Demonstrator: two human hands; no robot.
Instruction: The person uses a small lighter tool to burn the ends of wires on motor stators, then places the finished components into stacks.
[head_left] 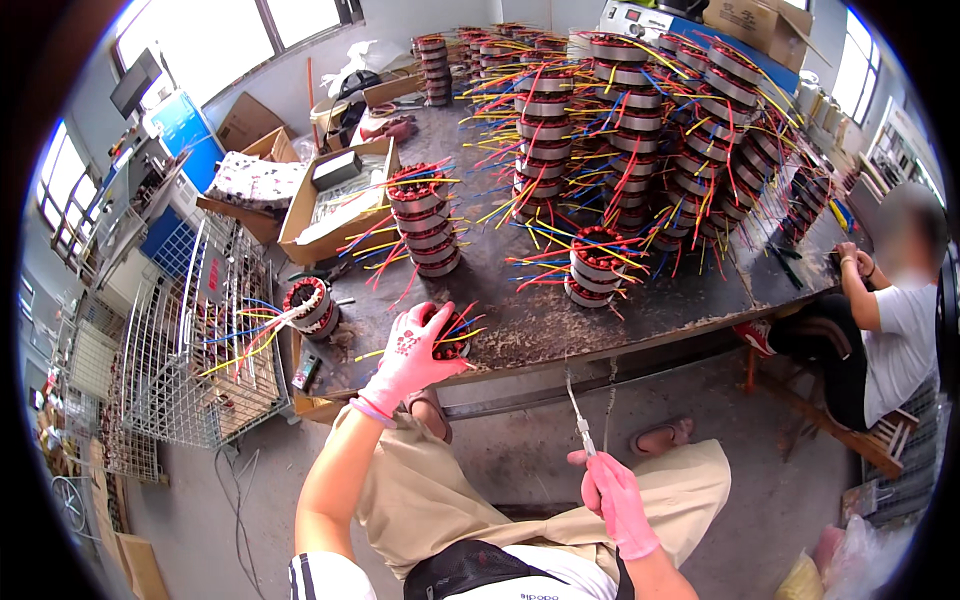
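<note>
Left hand clasps a wire-wound ring; right hand grips a slim, perhaps corded tool.

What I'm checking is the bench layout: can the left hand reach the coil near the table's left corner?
Probably yes: only tabletop shows between the left hand and that coil, though the hand is holding another coil now.

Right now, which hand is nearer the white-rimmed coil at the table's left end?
Left. The left hand is right of the coil, at the table; the right hand is farther off, short of its front edge.
</note>
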